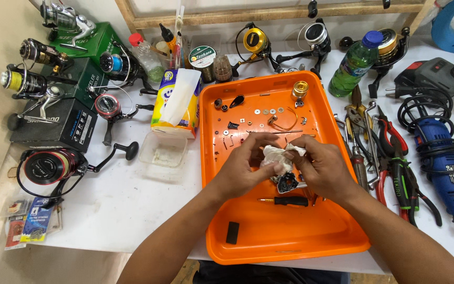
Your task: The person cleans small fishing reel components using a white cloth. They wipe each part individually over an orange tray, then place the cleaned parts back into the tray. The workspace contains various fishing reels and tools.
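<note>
Your left hand (243, 168) and right hand (319, 168) pinched a crumpled white tissue (279, 156) between them, with the dark reel part (287, 182) just beneath (slightly nearer your right), above the orange tray (290, 236).

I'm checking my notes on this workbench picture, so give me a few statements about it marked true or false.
1. Both hands, left hand and right hand, hold a crumpled white tissue against a small dark metal reel part. True.
2. The shallow orange plastic tray holds a whole fishing reel. False: it holds small loose parts, washers and a gold-coloured spool.
3. A green plastic bottle with a blue cap stands to the right of the tray. True.
4. The blue corded rotary tool lies inside the tray. False: it lies on the white table, right of the tray.
5. A black-handled screwdriver lies in the tray below the hands. True.
</note>
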